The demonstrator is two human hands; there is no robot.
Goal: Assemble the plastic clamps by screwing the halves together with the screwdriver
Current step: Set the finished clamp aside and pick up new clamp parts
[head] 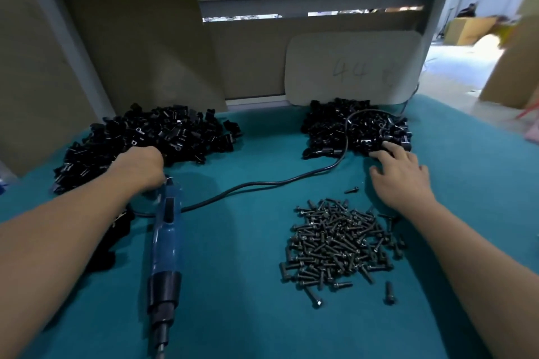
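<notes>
Two heaps of black plastic clamp halves lie on the teal table: a left heap (163, 134) and a right heap (364, 128). My left hand (143, 166) is at the near edge of the left heap, its fingers hidden behind the back of the hand. The spread fingers of my right hand (399, 172) touch the near edge of the right heap. The blue electric screwdriver (167, 242) lies unheld on the cloth beside my left forearm, bit pointing toward me. A pile of dark screws (338, 245) sits below my right hand.
The screwdriver's black cable (262, 183) runs across the teal cloth (239, 315) and loops over the right heap. A few black parts (116, 230) lie under my left forearm. A white card (353, 67) and brown cardboard panels (131, 23) stand at the back.
</notes>
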